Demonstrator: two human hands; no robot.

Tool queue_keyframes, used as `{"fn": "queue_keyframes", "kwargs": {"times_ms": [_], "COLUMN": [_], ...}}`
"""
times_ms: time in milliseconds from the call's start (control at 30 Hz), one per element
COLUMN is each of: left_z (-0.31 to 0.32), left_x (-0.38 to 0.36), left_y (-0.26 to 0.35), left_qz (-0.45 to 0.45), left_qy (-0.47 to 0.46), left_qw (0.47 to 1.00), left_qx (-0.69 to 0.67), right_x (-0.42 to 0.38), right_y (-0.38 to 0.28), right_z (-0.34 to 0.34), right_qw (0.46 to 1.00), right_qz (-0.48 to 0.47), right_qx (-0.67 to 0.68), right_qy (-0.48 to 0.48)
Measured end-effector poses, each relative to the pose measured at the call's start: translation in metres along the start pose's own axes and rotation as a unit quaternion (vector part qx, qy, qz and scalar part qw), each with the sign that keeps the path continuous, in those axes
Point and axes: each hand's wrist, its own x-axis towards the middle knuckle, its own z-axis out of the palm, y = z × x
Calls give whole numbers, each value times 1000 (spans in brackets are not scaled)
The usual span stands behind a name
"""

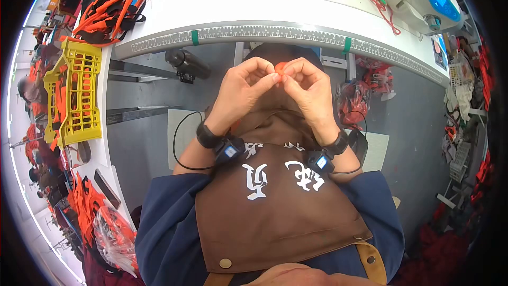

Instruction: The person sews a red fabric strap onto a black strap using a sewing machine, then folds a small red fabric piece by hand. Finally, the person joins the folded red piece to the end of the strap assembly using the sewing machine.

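Note:
A small orange piece (281,68), most of it covered by fingers, is pinched between my two hands in front of the table edge. It looks like fabric or strap, but its exact kind cannot be made out. My left hand (250,87) grips it from the left with thumb and index finger together. From the other side my right hand (308,90) pinches it the same way, the fingertips of both hands nearly touching. Below the hands is the brown apron (280,201) with white lettering.
A white table (222,0) with a ruler strip (275,33) along its edge lies ahead. Orange and black straps (114,5) are heaped at its left. A sewing machine (423,0) stands at right, near red cord (378,0). A yellow basket (95,92) is at far left.

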Motion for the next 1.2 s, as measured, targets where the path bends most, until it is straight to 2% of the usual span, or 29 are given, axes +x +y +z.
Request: {"fn": "queue_keyframes", "kwargs": {"times_ms": [67, 167, 200, 300, 400, 433, 533, 600, 800, 967, 1067, 1200], "left_z": [8, 16, 18, 23, 25, 22, 18, 18, 21, 21, 18, -4], "left_x": [-2, 1, 1, 0, -1, -2, 2, 1, -2, -4, -5, -9], "left_y": [2, -9, -7, -3, -5, -8, -9, -8, -4, 0, 2, 2], "left_qz": [70, 143, 155, 203, 275, 301, 344, 350, 355, 360, 319, 201], "left_qy": [64, 117, 128, 160, 169, 159, 163, 173, 184, 162, 157, 111], "left_qw": [981, 969, 967, 953, 923, 909, 875, 863, 853, 856, 887, 948], "left_qx": [167, 165, 158, 156, 208, 240, 298, 320, 334, 334, 294, 219], "right_x": [-2, -4, -1, 1, 3, 4, 3, 3, 7, 1, 0, 2], "right_y": [-6, -5, -3, -1, -3, -5, -4, -8, -5, -9, -7, -15], "right_z": [6, 17, 17, 14, 10, 5, 11, 14, 14, 14, 9, 7], "right_qw": [975, 910, 869, 837, 959, 998, 979, 927, 900, 956, 985, 998], "right_qz": [-91, -251, -319, -345, -174, 45, -114, -224, -290, -186, -121, -48], "right_qx": [-199, -319, -367, -414, -207, 15, -144, -282, -303, -200, -117, 10], "right_qy": [44, 85, 97, 94, 85, 52, 84, 102, 122, 108, 50, -25]}}
